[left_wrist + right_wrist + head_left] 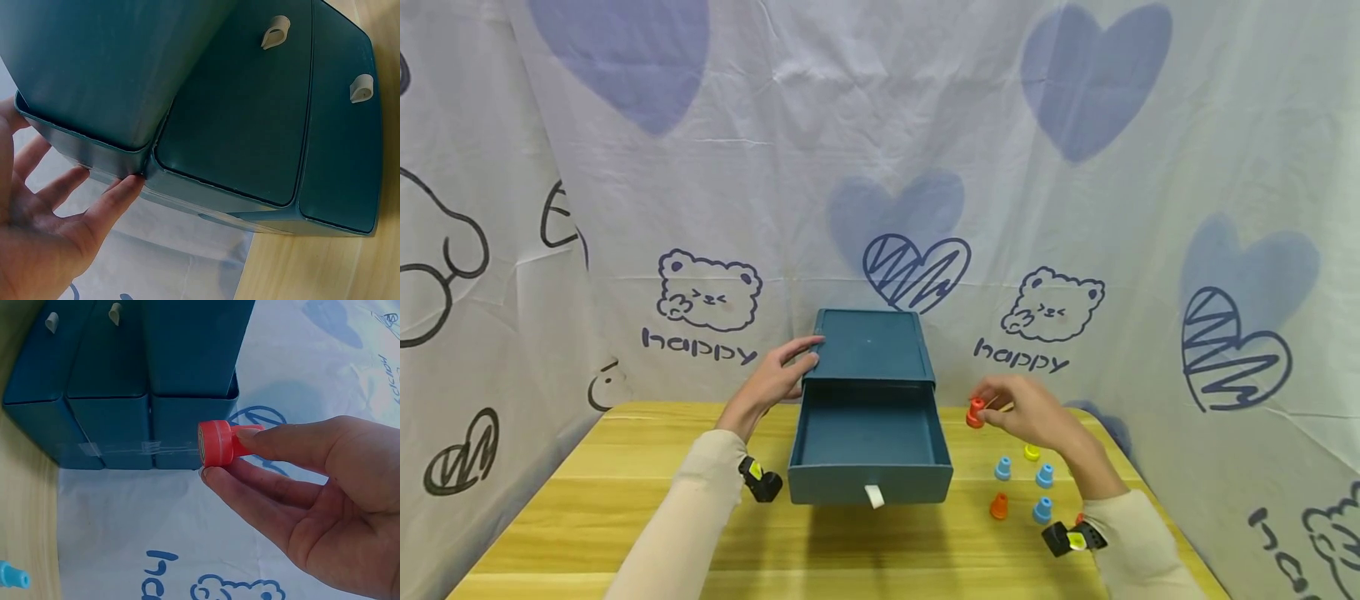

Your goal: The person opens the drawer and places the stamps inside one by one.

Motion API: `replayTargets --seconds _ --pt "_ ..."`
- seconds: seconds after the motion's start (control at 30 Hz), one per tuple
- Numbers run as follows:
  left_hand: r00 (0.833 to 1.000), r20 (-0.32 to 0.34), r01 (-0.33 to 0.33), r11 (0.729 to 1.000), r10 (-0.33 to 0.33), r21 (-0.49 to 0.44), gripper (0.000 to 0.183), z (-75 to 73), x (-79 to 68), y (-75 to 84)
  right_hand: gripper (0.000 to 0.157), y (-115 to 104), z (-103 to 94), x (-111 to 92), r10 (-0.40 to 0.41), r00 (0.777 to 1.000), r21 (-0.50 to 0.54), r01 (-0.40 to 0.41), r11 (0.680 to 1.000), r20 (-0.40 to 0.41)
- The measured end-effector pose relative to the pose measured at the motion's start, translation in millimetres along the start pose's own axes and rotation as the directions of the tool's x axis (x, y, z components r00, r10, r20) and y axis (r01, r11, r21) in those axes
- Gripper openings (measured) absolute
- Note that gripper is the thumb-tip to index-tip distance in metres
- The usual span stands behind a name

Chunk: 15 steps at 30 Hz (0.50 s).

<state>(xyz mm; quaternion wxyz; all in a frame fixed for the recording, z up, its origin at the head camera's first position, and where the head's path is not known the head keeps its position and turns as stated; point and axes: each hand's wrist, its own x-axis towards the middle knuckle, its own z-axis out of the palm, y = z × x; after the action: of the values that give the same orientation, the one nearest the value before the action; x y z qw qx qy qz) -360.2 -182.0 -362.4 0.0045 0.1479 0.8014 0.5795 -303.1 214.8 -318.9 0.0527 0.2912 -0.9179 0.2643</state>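
Observation:
A dark teal drawer cabinet stands on the table, with its top drawer pulled out and nothing visible inside. My left hand rests against the cabinet's left side; in the left wrist view its spread fingers touch the side near the front edge. Out to the right of the cabinet, above the table, my right hand pinches a red toy stamp between thumb and fingers. The right wrist view shows this stamp lying sideways, its patterned round face turned toward the left.
On the wooden table, right of the drawer, stand several small stamps: blue ones, an orange one and a yellow one. A red one is partly hidden by the right wrist. A printed cloth hangs behind.

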Motion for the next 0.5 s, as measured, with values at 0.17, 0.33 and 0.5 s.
replayTargets --seconds 0.17,0.33,0.5 --pt "1.0 0.003 -0.006 1.0 0.006 0.002 0.052 0.0 0.6 -0.6 0.016 -5.8 -2.9 4.3 -0.014 1.0 -0.024 0.013 1.0 -0.01" --pt "1.0 0.003 -0.006 1.0 0.006 0.002 0.052 0.4 0.5 -0.7 0.018 -12.9 -6.9 8.8 -0.021 1.0 -0.026 0.021 0.999 -0.007" --pt "1.0 0.005 -0.013 1.0 0.013 0.004 0.052 -0.2 -0.7 0.1 0.019 -18.8 -11.6 13.0 -0.023 1.0 -0.034 0.023 0.999 0.01"
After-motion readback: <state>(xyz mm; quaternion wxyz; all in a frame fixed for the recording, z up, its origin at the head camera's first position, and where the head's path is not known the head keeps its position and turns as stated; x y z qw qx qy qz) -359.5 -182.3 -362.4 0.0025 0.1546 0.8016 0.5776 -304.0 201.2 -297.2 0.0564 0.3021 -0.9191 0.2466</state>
